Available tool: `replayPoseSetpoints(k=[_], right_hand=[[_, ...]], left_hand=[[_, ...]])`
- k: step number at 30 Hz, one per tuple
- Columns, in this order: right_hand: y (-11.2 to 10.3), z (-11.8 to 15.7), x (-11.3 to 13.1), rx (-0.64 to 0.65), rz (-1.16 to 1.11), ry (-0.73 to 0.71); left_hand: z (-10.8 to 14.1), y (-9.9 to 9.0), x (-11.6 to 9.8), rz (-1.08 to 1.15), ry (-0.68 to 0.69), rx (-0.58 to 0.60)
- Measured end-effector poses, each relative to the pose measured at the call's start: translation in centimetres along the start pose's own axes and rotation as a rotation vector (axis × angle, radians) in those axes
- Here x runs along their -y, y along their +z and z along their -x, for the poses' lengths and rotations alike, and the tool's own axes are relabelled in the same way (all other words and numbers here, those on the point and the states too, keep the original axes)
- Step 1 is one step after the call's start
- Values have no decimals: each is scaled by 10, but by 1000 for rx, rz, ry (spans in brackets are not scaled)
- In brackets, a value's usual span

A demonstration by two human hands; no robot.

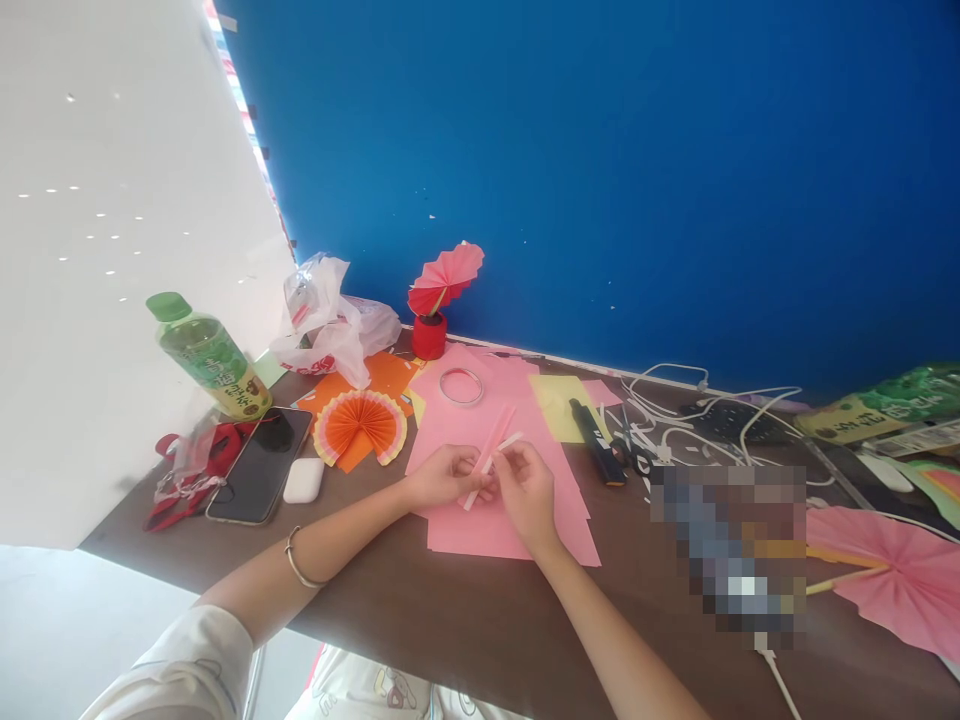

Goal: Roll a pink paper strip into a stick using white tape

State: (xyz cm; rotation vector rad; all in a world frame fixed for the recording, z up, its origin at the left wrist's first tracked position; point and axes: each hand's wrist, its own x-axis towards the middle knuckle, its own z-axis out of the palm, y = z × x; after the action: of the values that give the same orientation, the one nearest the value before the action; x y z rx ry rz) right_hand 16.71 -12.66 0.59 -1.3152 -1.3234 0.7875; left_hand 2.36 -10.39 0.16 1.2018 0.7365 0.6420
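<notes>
Over a stack of pink paper sheets (480, 535), both hands meet at a narrow folded pink paper strip (496, 432). My left hand (448, 475) is closed around the lower part of this strip, which slants up and away. With thumb and fingers pinched, my right hand (527, 492) grips a thin white strip (511, 440) that crosses the pink one. Whether the white strip is stuck to the pink paper I cannot tell. A silver ring-shaped band (460, 386) lies on the sheets just beyond my hands.
An orange paper fan (361, 428), a phone (260, 465), a white earbud case (304, 481) and a green-capped bottle (214, 360) are at left. A red paper fan (448, 278) stands behind. To the right are a black-handled cutter (598, 445), scissors (637, 455), white cables and a pink fan (900, 575).
</notes>
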Motion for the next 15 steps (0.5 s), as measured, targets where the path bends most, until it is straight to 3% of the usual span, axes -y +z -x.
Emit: replayPoseSetpoints(k=[8,15], right_hand=[[4,4,3,5,-74,50],[1,2,4,34,-169,100]], left_hand=[[1,0,0,56,55,34],[-1,-4,3,59,-1,42]])
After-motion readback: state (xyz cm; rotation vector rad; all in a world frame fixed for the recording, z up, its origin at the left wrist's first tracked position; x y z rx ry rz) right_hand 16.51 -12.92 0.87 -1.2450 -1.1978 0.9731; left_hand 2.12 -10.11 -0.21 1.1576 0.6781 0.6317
